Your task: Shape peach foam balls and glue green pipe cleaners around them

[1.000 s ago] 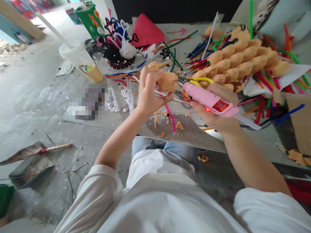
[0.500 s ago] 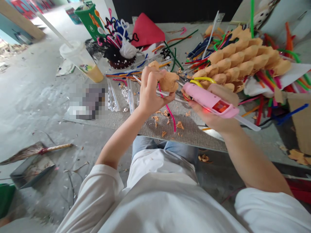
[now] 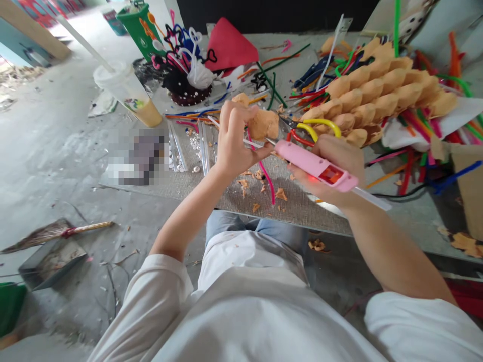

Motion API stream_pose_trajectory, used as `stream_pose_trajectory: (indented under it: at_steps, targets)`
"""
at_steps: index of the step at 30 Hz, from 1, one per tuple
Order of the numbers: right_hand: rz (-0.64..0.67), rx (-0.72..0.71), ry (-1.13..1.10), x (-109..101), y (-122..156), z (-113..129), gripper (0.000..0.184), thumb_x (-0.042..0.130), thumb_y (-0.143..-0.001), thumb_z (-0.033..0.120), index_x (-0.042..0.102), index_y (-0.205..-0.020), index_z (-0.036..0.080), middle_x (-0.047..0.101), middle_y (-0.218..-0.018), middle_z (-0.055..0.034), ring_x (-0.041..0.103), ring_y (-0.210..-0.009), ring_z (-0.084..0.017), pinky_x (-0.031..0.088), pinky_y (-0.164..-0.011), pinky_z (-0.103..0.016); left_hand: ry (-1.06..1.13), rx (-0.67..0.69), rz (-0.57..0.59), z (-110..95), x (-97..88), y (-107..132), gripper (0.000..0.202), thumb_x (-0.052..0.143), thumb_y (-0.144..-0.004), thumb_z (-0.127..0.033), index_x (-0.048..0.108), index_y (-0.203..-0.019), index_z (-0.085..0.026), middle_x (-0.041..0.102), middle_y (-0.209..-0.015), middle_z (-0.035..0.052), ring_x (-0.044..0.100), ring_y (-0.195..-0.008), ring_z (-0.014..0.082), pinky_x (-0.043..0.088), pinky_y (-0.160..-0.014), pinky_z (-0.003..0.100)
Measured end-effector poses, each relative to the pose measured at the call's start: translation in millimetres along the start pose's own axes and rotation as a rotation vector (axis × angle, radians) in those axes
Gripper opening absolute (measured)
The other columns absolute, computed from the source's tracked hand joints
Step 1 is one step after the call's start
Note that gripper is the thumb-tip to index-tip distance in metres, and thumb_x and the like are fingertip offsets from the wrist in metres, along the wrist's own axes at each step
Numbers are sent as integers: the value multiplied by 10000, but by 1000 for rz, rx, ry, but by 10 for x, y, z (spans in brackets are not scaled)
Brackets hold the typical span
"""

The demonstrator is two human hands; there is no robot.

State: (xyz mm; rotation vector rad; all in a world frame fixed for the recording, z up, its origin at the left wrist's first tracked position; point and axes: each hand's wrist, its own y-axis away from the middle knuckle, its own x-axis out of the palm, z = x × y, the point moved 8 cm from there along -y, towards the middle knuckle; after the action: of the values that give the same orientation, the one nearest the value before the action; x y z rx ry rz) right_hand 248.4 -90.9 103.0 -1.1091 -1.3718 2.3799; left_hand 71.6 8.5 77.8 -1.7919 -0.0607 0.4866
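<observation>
Between the fingers and thumb of my left hand (image 3: pixel 236 138) is a tan egg-carton cup (image 3: pixel 264 124), cut loose and held above the table. My right hand (image 3: pixel 335 166) is wrapped round a pink hot glue gun (image 3: pixel 307 162), a clear glue stick (image 3: pixel 372 198) poking out of its back end. The gun's metal nozzle points at the lower right edge of the cup; whether it touches, I cannot tell. Just behind the gun lie pliers with yellow and red handles (image 3: pixel 309 129). A pink pipe cleaner (image 3: pixel 267 181) lies below my left hand.
A large piece of egg carton (image 3: pixel 373 95) lies on heaped pipe cleaners to the right. At the back left are a pearl-dotted decorated piece (image 3: pixel 188 90) and red paper (image 3: pixel 232 45). A drink cup with a straw (image 3: pixel 130 95) stands left, near scattered beads (image 3: pixel 194 146).
The glue gun has moved left and slightly down, its nozzle shifting from the cup's right side to its lower edge. More of the pliers shows. My left hand has barely moved.
</observation>
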Motion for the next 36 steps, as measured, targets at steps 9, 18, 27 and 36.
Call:
stream_pose_trajectory:
  at_steps: [9, 18, 27, 36]
  targets:
    - [-33, 32, 48, -49, -14, -19, 395, 770, -836, 347, 401, -720, 266, 473, -653, 39, 477, -589, -156, 404, -557, -337, 3, -20, 0, -58, 2, -11, 651, 780, -778, -599, 428, -1252, -325, 513, -1000, 48, 540, -933, 244, 520, -803, 472]
    - [-12, 58, 140, -61, 1, -46, 338, 738, -865, 336, 432, -730, 285, 531, -670, 21, 560, -638, -202, 444, -606, -376, -4, -24, 10, -9, 23, -7, 641, 743, -792, -662, 426, -1235, -325, 529, -969, 53, 508, -916, 236, 501, -768, 468]
    - [-1, 32, 98, -37, 14, -18, 392, 772, -842, 339, 404, -726, 274, 505, -647, 25, 531, -597, -181, 418, -572, -360, 50, -94, 80, 152, 101, 63, 697, 809, -755, -660, 442, -1236, -315, 548, -1015, 56, 510, -989, 247, 512, -842, 520]
    - [-60, -5, 93, -77, 0, -5, 429, 785, -816, 341, 380, -702, 259, 473, -606, 40, 461, -550, -145, 367, -517, -327, -65, -34, 10, 22, 44, 4, 682, 751, -782, -680, 410, -1252, -322, 517, -978, 58, 489, -911, 234, 480, -722, 461]
